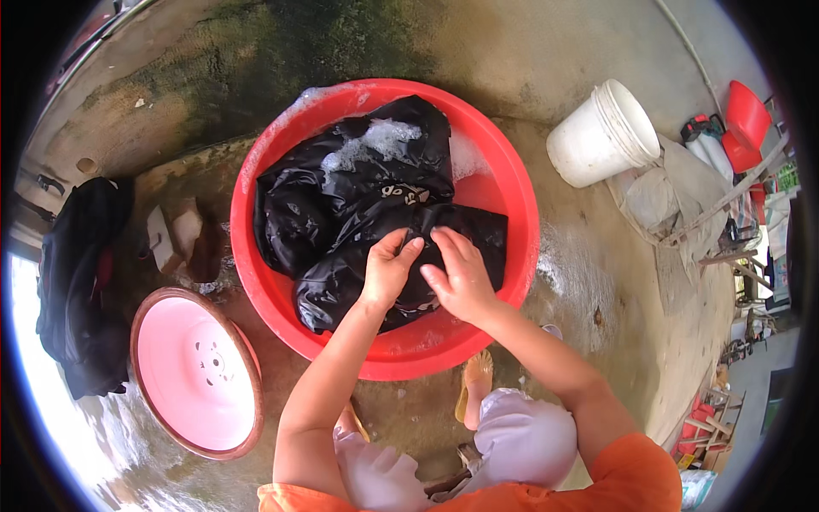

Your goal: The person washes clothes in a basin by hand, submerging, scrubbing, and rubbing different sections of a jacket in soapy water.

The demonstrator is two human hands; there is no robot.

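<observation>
A wet black garment (358,217) with a glossy surface and a pale print lies bunched in a large red plastic basin (521,249). White suds (384,141) sit on its far part. Near the middle of the basin, my left hand (387,269) pinches a fold of the cloth between thumb and fingers. Just to its right is my right hand (461,275), its fingertips at the same fold and its thumb held apart. Whether the right fingers grip any cloth is hidden. Both palms are above the near half of the garment.
A pink basin (192,371) with a brown rim stands tilted at left, near hanging dark clothes (83,288) and broken bricks (176,233). A white bucket (582,141) leans at right beside a pale sack (649,195). A mossy wall (301,45) rises behind the red basin.
</observation>
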